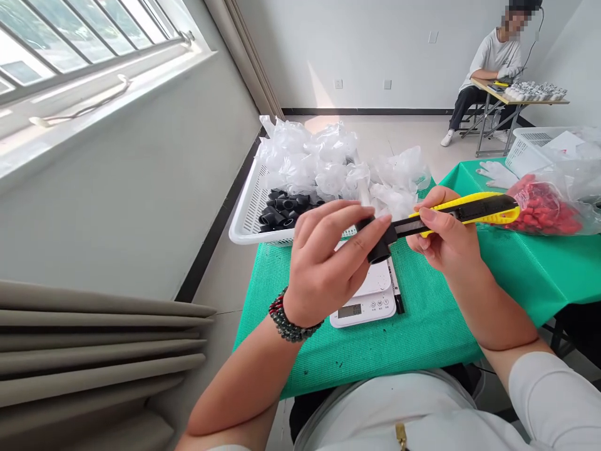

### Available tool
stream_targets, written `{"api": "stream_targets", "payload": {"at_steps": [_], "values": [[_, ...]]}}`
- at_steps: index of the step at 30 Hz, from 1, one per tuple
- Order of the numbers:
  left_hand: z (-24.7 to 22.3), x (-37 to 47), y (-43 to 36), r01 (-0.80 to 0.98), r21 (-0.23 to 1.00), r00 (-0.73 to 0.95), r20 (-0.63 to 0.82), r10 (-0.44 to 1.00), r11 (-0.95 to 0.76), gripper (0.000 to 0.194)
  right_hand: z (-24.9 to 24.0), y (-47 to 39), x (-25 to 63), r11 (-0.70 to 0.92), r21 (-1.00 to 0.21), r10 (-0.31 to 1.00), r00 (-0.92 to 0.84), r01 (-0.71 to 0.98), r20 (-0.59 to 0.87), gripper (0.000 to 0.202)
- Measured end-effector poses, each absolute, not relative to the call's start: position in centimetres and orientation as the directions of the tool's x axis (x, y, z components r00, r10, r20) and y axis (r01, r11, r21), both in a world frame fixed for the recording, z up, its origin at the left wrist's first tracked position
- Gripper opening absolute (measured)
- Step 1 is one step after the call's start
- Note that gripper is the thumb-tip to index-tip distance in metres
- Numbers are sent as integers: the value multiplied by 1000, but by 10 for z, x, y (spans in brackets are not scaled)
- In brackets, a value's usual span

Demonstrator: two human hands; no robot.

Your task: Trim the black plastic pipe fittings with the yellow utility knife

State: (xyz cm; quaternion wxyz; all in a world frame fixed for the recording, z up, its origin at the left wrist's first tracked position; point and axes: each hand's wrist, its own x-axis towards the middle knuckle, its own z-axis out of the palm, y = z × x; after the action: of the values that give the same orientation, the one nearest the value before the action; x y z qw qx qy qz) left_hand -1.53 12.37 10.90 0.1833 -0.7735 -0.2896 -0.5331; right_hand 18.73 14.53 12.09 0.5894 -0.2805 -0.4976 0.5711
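Observation:
Pinched in the fingers of my left hand (328, 260) is a black plastic tee pipe fitting (379, 249), held above a white digital scale (364, 313). My right hand (448, 241) is closed around a yellow and black utility knife (474, 208). The knife's blade points left and its tip meets the fitting's side opening; whether it cuts into the plastic I cannot tell. The scale's display reads zero, and part of its plate is hidden behind my left hand. A black marker pen (398, 291) lies along the scale's right side.
A white basket (241, 219) holds black fittings (284, 210) and clear plastic bags (314, 153). On the green tablecloth (432, 319), right, are a bag of red parts (539, 207), a glove (498, 173) and another white basket (526, 147). A person (495, 59) sits at a far table.

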Motion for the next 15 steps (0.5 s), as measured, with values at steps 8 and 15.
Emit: {"api": "stream_targets", "payload": {"at_steps": [8, 15], "values": [[107, -4, 123, 360, 276, 128, 932, 340, -891, 12, 122, 147, 187, 197, -893, 937, -190, -406, 293, 38], [108, -8, 124, 374, 163, 201, 947, 252, -913, 15, 122, 146, 185, 96, -889, 938, -258, -448, 232, 33]]}}
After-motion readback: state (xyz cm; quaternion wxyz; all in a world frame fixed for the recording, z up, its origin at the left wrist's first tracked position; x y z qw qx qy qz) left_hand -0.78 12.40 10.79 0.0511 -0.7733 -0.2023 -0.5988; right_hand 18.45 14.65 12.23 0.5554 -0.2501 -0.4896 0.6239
